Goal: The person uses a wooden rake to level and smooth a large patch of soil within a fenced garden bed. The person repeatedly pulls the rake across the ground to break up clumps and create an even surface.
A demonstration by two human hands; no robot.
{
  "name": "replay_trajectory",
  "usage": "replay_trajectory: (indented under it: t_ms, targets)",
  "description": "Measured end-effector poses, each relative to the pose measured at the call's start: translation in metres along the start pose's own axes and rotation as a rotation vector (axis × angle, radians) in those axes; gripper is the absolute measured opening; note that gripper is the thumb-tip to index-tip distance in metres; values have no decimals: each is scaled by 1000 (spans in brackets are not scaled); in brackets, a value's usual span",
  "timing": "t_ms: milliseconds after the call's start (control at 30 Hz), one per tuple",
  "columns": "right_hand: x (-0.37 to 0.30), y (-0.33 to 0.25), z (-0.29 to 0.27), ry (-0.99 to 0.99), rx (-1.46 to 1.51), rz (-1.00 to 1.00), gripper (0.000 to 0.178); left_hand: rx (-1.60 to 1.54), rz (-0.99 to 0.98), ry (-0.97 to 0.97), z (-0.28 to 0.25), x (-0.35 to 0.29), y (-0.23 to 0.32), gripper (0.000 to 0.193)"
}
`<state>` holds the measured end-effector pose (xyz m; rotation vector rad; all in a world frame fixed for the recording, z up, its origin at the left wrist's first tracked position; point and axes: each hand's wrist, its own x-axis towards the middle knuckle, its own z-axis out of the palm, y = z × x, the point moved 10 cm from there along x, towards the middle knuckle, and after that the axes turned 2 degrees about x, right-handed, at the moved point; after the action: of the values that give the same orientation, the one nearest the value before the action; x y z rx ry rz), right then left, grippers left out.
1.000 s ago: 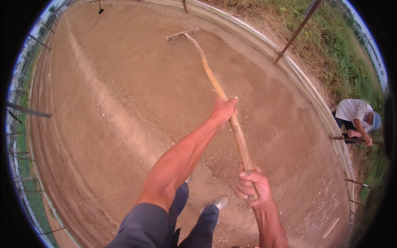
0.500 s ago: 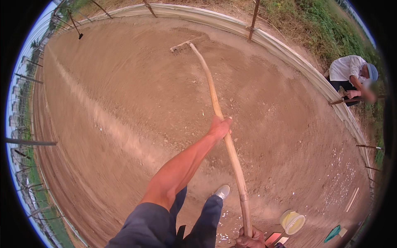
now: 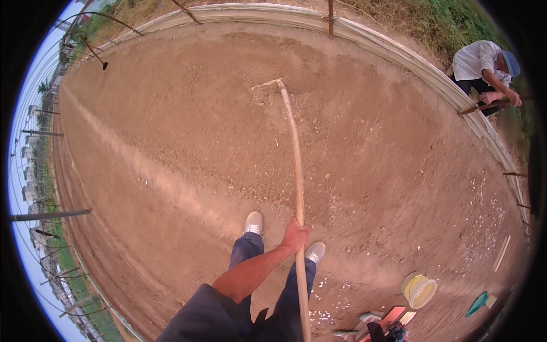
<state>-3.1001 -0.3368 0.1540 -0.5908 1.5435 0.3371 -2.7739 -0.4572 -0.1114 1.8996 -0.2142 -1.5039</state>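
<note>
My left hand [image 3: 296, 235] is wrapped round the long wooden handle of a rake [image 3: 296, 154], in front of my feet. The handle runs away from me, slightly bent, to the rake's head [image 3: 268, 84], which rests on the brown soil [image 3: 188, 114]; its teeth are hard to make out against the dirt. Toward me, the handle leaves the picture at the lower edge. My right hand is out of view. Small clods lie loose around the handle.
A pale rolled sheet [image 3: 393, 48] with metal posts borders the plot. Beyond it, at right, a person [image 3: 476, 62] in a white shirt and blue cap bends over. Near right stand a yellowish bucket [image 3: 419, 290], a teal item [image 3: 477, 304] and thin sticks [image 3: 502, 253].
The rake's head has come nearer across the soil. My left hand has drawn back toward my body with the handle. My right hand has dropped out of view at the lower edge.
</note>
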Motion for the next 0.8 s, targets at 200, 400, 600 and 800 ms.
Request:
replay_trajectory:
  t_ms: [200,400,600,800]
  targets:
    - [25,-7,-84,180,-422,-46,36,-267,-310,-167,51,-173,-89,27]
    - [-6,108,-115,283,-657,20,32,-414,-575,-106,17,-261,-135,23]
    - [-109,307,-108,319,-797,245,28,-387,-839,344,-28,-254,-173,18]
    - [-170,396,-155,456,-830,291,24,-432,-746,273,64,-270,-171,13]
